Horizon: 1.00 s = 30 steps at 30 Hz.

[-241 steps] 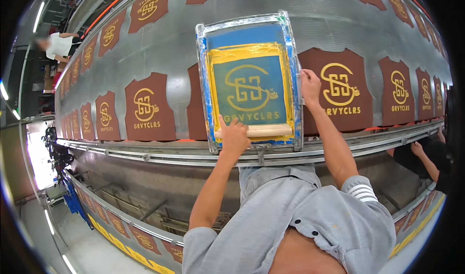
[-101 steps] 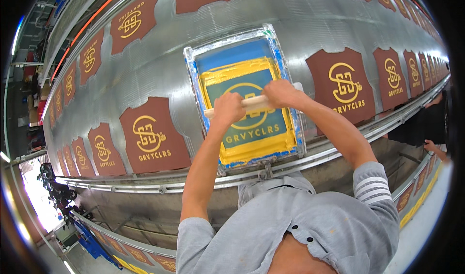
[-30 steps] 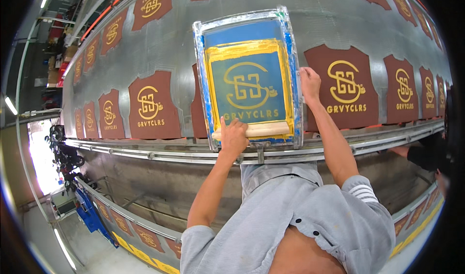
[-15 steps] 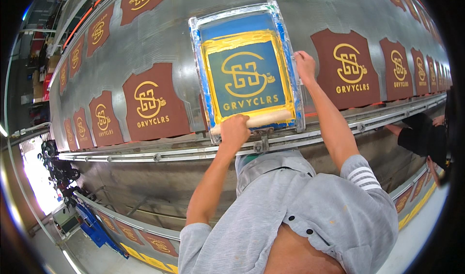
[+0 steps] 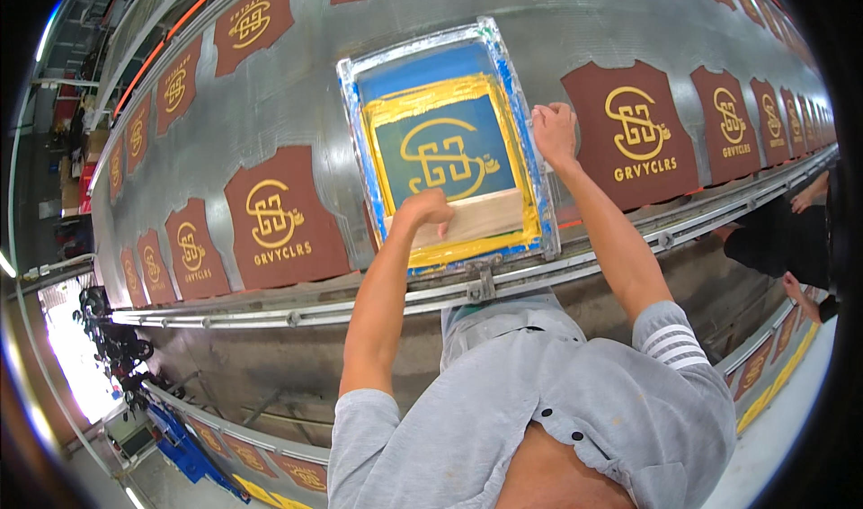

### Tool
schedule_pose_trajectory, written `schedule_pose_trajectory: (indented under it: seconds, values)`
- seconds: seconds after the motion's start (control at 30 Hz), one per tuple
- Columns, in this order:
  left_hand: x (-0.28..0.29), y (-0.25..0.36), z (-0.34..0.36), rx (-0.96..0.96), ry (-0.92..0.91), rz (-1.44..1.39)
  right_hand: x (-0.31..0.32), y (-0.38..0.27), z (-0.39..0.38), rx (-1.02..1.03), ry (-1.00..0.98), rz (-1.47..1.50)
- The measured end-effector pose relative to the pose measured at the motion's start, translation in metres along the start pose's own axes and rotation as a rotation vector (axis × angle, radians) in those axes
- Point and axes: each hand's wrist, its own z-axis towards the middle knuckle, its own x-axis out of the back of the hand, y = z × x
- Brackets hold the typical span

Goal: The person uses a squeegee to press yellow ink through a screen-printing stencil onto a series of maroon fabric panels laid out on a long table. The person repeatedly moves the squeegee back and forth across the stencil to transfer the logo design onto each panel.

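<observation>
Two hands at a screen-printing frame on a long metal table.

The left hand (image 5: 427, 212) clamps the wooden squeegee (image 5: 476, 217) at the printing frame's (image 5: 355, 131) near edge; the right hand (image 5: 553, 131), fingers curled, grips its right rail.

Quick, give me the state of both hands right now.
Left hand: closed on the squeegee.
Right hand: closed on the screen frame.

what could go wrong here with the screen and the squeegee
The right hand grips only the right edge of the screen frame, so the frame could shift and smear the print. The left hand rests on the wooden squeegee at its left end; uneven pressure might leave the yellow ink patchy. Printed maroon shirts lie close beside it and could catch stray ink.
</observation>
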Motion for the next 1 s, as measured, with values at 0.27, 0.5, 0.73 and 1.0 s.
schedule_pose_trajectory:
  seconds: [0.27,0.5,0.73,1.0]
  values:
    - [0.085,-0.005,0.015,-0.116,0.517,0.053,0.038,-0.115,0.051,0.596,-1.004,-0.113]
    - [0.132,-0.06,0.05,-0.028,0.732,0.193,-0.03,-0.122,0.096,0.633,-0.772,-0.143]
    - [0.101,-0.062,0.044,-0.115,0.846,0.159,-0.018,-0.114,0.073,0.645,-0.742,-0.087]
    - [0.013,-0.052,0.005,-0.171,0.919,0.092,0.025,-0.096,-0.008,0.631,-0.762,-0.009]
